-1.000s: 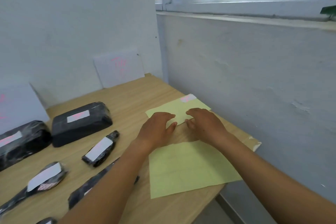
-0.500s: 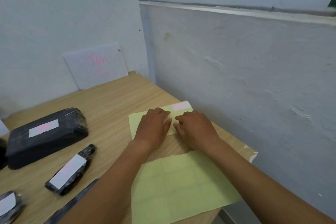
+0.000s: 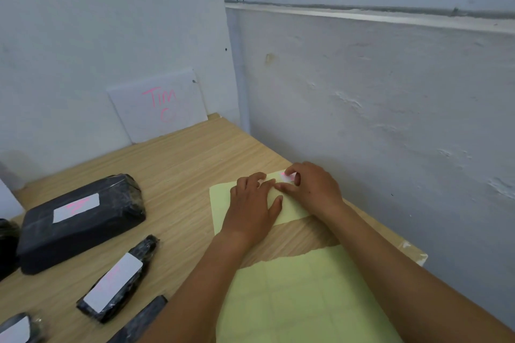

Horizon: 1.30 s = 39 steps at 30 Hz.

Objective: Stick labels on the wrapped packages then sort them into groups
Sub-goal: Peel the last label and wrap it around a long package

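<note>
A small yellow backing sheet [image 3: 223,200] lies near the table's right edge. My left hand [image 3: 252,205] presses flat on it. My right hand [image 3: 309,189] pinches a white label with pink writing [image 3: 288,176] at the sheet's far corner. A larger yellow backing sheet [image 3: 301,295] lies closer to me. A big black wrapped package [image 3: 83,220] with a pink-marked label sits at left. A slim black package [image 3: 119,278] with a white label lies in front of it. Another slim package [image 3: 139,320] is partly hidden by my left forearm.
A white card with pink writing "Tim" [image 3: 158,104] leans on the back wall. Part of a labelled package [image 3: 16,328] shows at the lower left. The wooden table [image 3: 181,159] ends at the right wall, under a window sill [image 3: 362,12].
Both hands slid toward the sheet's far corner. My right fingers now pinch the pink-marked label there. The view turned right, so the left packages moved out of frame.
</note>
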Available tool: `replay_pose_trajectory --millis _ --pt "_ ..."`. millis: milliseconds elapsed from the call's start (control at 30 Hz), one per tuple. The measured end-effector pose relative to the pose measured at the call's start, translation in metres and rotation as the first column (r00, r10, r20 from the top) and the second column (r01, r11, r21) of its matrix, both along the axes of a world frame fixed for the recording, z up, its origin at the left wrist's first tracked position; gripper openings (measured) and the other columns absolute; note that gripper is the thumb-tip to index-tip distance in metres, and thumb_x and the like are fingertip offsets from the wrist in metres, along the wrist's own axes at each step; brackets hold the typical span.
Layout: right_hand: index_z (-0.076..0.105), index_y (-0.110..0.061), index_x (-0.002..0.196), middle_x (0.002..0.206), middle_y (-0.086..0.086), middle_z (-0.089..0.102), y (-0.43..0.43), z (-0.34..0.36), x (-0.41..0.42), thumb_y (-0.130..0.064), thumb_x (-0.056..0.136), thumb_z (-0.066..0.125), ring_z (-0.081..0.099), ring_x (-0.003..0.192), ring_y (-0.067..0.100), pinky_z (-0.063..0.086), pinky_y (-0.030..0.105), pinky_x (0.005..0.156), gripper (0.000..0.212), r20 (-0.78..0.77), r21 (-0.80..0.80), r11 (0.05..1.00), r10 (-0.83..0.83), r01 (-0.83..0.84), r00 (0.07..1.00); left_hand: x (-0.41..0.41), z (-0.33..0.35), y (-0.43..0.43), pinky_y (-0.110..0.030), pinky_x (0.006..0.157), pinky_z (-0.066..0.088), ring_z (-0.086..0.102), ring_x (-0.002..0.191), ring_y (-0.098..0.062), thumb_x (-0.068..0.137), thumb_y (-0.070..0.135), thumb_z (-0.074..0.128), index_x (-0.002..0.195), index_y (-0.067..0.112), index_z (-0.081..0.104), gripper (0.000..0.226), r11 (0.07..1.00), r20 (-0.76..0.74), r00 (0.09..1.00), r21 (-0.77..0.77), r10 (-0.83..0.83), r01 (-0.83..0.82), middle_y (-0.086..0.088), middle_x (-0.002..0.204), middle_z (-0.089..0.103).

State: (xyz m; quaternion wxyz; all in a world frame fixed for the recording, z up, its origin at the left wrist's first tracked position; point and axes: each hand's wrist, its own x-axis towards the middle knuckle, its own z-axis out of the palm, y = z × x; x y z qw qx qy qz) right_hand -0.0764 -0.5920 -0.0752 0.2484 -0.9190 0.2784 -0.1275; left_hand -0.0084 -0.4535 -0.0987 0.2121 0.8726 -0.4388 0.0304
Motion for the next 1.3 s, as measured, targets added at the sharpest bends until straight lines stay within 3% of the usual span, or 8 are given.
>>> replay_pose_trajectory --millis 367,533,600,800,1000,1133,1300 --pt "0.068 -0.031 0.099 0.089 -0.013 0.054 -0.004 -0.009 0.003 -0.043 0.088 0.060 0.057 0.090 0.011 0.035 0.025 0.071 0.018 0.128 -0.060 0.997 -0.038 0.046 0.991 -0.001 0.002 0.001 -0.030 0.106 0.019 0.024 0.132 -0.016 0.097 0.044 0.038 0.140 0.022 0.041 0.048 1.000 -0.017 1.000 0.006 0.009 -0.009 0.007 0.147 0.032" --pt "0.069 -0.023 0.098 0.099 -0.005 0.057 0.003 -0.005 0.003 -0.038 0.094 0.051 0.059 0.089 0.019 0.039 0.028 0.069 0.024 0.058 -0.308 0.951 0.023 -0.004 0.998 -0.001 0.002 0.002 -0.031 0.107 0.020 0.024 0.130 -0.016 0.098 0.043 0.036 0.139 0.029 0.041 0.044 1.000 -0.009 1.000 0.023 -0.016 0.016 0.014 0.149 0.029" --pt "0.068 -0.020 0.097 0.099 -0.003 0.058 0.005 -0.006 0.004 -0.036 0.095 0.049 0.058 0.089 0.020 0.040 0.029 0.069 0.025 0.058 -0.337 0.941 0.030 -0.008 0.998 -0.001 0.002 0.002 -0.031 0.108 0.019 0.024 0.131 -0.017 0.099 0.043 0.035 0.140 0.032 0.040 0.043 0.999 -0.005 1.000 0.039 -0.021 0.022 0.015 0.150 0.028" --pt "0.061 -0.014 0.084 0.086 0.000 0.064 -0.003 -0.007 0.003 -0.034 0.095 0.052 0.059 0.081 0.020 0.043 0.032 0.074 0.025 0.199 -0.033 0.998 -0.052 0.060 0.979 0.000 0.002 0.000 -0.032 0.107 0.018 0.021 0.131 -0.018 0.099 0.043 0.031 0.143 0.038 0.033 0.044 0.996 0.015 1.000 0.091 -0.018 0.017 0.015 0.151 0.024" --pt "0.061 -0.011 0.090 0.086 0.001 0.067 -0.010 -0.008 -0.002 -0.032 0.094 0.051 0.061 0.082 0.016 0.045 0.029 0.075 0.024 0.387 0.332 0.935 -0.253 0.121 0.887 -0.001 0.003 0.000 -0.033 0.108 0.018 0.021 0.131 -0.019 0.100 0.042 0.030 0.144 0.038 0.032 0.044 0.992 0.023 1.000 0.124 -0.008 0.006 0.015 0.152 0.023" --pt "0.058 -0.012 0.091 0.088 0.004 0.068 -0.016 -0.009 -0.002 -0.026 0.096 0.049 0.063 0.083 0.018 0.046 0.027 0.072 0.018 0.439 0.455 0.879 -0.360 0.141 0.823 -0.001 0.003 -0.001 -0.034 0.109 0.018 0.021 0.131 -0.020 0.100 0.043 0.030 0.144 0.038 0.032 0.045 0.992 0.022 1.000 0.129 -0.003 0.000 0.014 0.152 0.024" --pt "0.055 -0.012 0.093 0.077 0.000 0.063 -0.017 -0.008 -0.002 -0.022 0.098 0.047 0.061 0.065 0.016 0.049 0.026 0.064 0.014 0.495 0.541 0.826 -0.463 0.156 0.736 -0.002 0.004 -0.001 -0.035 0.108 0.018 0.020 0.131 -0.020 0.100 0.043 0.030 0.144 0.037 0.031 0.045 0.990 0.015 1.000 0.143 -0.001 -0.001 0.014 0.152 0.023"
